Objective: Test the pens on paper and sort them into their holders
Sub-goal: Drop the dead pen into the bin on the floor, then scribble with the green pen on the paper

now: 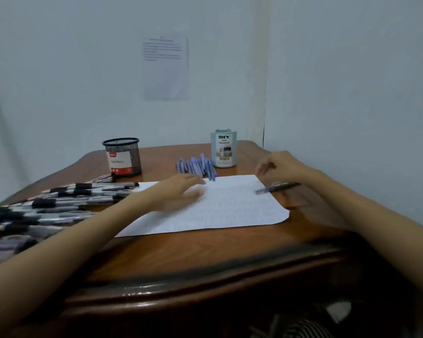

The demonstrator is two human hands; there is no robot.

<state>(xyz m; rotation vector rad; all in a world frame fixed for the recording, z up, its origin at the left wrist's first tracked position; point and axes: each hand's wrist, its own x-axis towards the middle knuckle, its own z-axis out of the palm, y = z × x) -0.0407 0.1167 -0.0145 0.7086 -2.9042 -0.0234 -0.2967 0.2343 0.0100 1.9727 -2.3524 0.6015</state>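
A pale wall meets in a corner behind a brown wooden table [205, 252], and a printed sheet [166, 67] is stuck to the wall above it. Its text is too blurred to read.

On the far left of the table lies a wide heap of black pens [47, 206] with dark caps, spreading from the near edge towards the middle. Behind the heap's far end stands a black mesh holder [122, 157] with a red and white label.

The left hand [181, 191] reaches in over the heap's right edge and rests flat on the paper [230, 208], fingers straight and spread a little, gripping nothing. The paper is a white sheet lying in the middle of the table. Just beyond the left fingertips, at the paper's far edge, is a small pile of blue pens [195, 165]. The pale blue holder [224, 148], marked DIY, stands just right of that pile.

The right hand [279, 167] hovers over the paper's far right corner, fingers loosely curled and apart, with nothing between them. One pen [276, 187] lies just below this hand, its tip over the paper's right edge and its back end running under the wrist. Whether it touches the wrist cannot be told.
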